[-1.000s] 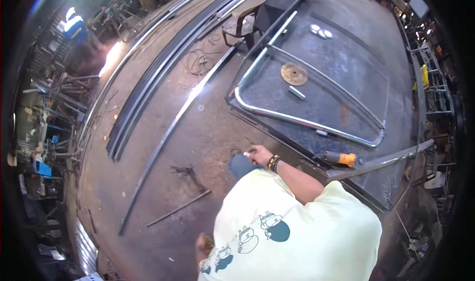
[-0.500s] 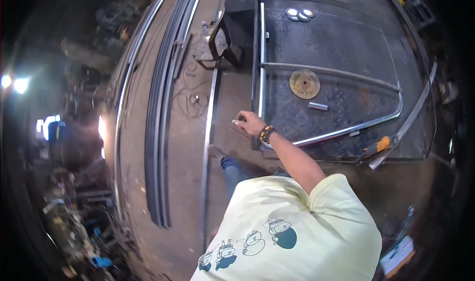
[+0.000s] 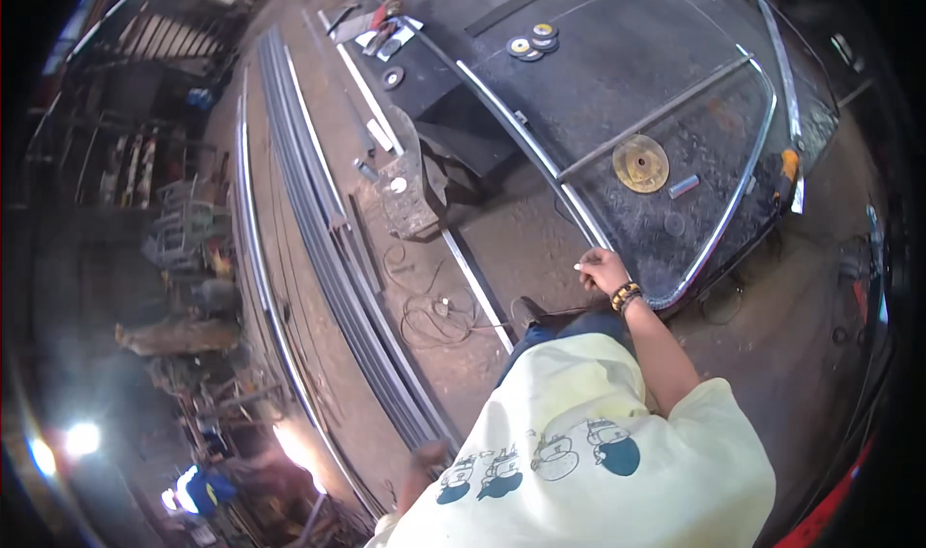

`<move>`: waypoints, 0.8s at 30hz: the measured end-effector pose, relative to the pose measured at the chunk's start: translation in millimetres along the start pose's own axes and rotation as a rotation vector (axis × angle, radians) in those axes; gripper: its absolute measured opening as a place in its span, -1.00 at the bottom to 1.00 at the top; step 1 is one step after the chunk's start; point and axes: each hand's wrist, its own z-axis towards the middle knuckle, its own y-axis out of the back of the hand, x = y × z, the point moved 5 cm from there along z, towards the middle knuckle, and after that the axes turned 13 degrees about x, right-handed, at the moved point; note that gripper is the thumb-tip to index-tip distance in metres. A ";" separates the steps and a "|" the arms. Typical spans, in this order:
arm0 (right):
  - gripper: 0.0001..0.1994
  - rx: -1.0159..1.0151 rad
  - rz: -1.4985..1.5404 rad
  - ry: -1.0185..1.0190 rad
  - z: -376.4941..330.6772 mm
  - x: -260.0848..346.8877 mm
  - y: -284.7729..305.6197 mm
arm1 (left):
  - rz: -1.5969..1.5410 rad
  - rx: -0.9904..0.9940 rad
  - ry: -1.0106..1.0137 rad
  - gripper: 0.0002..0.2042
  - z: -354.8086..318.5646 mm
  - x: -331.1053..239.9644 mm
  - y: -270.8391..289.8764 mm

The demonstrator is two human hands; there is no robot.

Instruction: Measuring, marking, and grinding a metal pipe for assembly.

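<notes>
My right hand [image 3: 602, 270], with a beaded bracelet [image 3: 625, 295] at its wrist, is closed in a pinch on a small white piece [image 3: 579, 266] like chalk. It is beside the near-left part of a shiny bent-tube frame [image 3: 586, 218] lying on a dark metal table [image 3: 666, 244]; whether they touch I cannot tell. Inside the frame are a round tan disc [image 3: 640, 164] with a centre hole and a short metal tube [image 3: 684, 186]. My left hand [image 3: 427, 454] is low on the left, blurred and dark, over the long bars; its fingers cannot be made out.
Long grey metal bars [image 3: 333, 225] and a shiny pipe [image 3: 253, 210] lie on the floor at left. A loose cable [image 3: 444, 307] coils near a metal stand [image 3: 413, 210]. Several small discs [image 3: 533, 43] lie on the table's far part. An orange-handled tool [image 3: 789, 165] sits by its right edge.
The view has turned, so the table and frame now slant to the right. My right hand has moved along with my body, still pinching the white piece. My left hand has come into view.
</notes>
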 end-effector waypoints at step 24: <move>-0.93 -0.308 0.236 0.157 351.7 224.3 -7.9 | 0.736 -0.992 -1.439 -0.48 -141.8 -1028.0 150.7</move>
